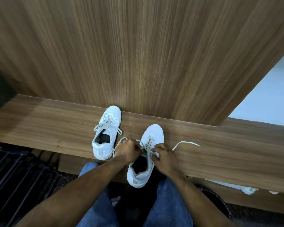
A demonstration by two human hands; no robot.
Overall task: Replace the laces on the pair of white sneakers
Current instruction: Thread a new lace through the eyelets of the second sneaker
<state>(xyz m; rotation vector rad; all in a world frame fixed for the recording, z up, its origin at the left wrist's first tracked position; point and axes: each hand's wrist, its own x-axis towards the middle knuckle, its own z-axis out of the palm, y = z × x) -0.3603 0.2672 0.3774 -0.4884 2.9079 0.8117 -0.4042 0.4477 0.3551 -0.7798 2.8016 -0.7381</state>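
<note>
**Lacing up the second white sneaker: where it could slip**

While the far low-top white sneaker (107, 133) sits laced with a bow near the middle of the frame, toe touching the upright wood-grain panel (146, 54), the near white sneaker (146, 154) is the one being worked on. It lies on the long wooden desk (56, 128), with its heel hanging over the front edge, just below centre.

Left hand (127, 150) is curled around one run of the pale grey flat lace (147, 145), with a loop of it arcing out to the left of the fist. Right hand (164, 158) pinches the other run beside the top eyelets, and the free end (187, 143) trails off to the right across the desk. Both hands hold lace, neither is spread wide.

My guess is that this is the tighten or tie stage on shoe two, so the task is nearly done.

What could go wrong:
- Uneven pulling could leave one end too short for a bow.
- With the heel off the edge, a hard tug toward the body could drag the shoe onto the blue-jeaned lap (98, 202).
- A flat lace twists easily and would then sit ugly at the crossings.
</note>
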